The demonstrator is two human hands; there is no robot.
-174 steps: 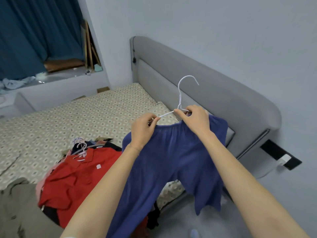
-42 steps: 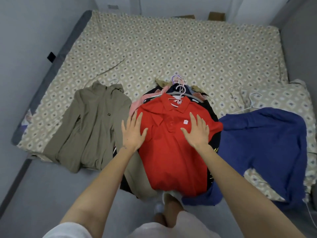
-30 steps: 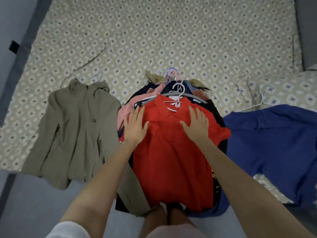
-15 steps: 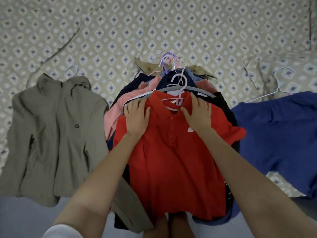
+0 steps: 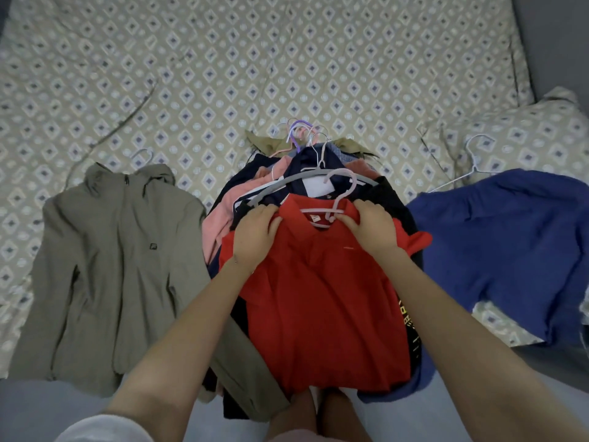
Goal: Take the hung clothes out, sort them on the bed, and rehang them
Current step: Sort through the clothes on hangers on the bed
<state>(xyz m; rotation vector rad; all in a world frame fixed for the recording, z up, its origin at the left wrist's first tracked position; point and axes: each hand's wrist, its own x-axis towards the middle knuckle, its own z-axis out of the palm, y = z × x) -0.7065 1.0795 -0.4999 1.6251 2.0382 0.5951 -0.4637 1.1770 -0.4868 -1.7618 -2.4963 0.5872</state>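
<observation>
Hands: what are they doing?
Your left hand (image 5: 255,232) grips the red polo shirt (image 5: 322,298) at its left shoulder, fingers curled into the cloth. Your right hand (image 5: 374,228) pinches the right side of the collar, just beside the pink hanger (image 5: 339,199) that sits in the neck. Whether those fingers also touch the hanger, I cannot tell.

Shirt: where is it?
It lies on top of the pile of clothes (image 5: 220,215) at the near edge of the bed (image 5: 287,59), hem hanging over the edge toward you. Above its collar you can see a grey hanger (image 5: 306,181) and, at the far end of the pile, a purple hanger hook (image 5: 298,127).

Sides?
To your left the olive jacket (image 5: 118,266) lies flat on the bed, just beside the pile, with a hanger hook showing above its collar. To your right the blue garment (image 5: 510,250) is spread out, its white hanger (image 5: 475,164) sticking out at the top, close to the pillow (image 5: 526,132).
</observation>
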